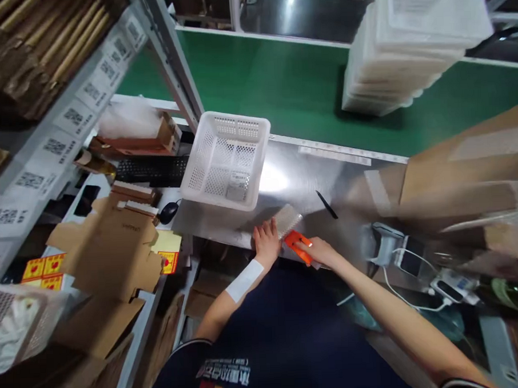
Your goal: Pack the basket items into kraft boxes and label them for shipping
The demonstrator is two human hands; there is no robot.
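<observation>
Against the left grip (267, 241) lies a translucent packet (288, 218).

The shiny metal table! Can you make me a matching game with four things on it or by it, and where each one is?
Things:
1. White rectangular plastic basket with holes
2. Bright orange handheld item
3. Thin black stick-shaped object
4. Clear bubble-wrap packet

Places:
A. Held in the right hand
B. Touched by the left hand
C. Next to the black keyboard
D. Lying on the metal table, with no hand touching it, to the right of the packet

Right pairs: 1-C, 2-A, 3-D, 4-B
</observation>
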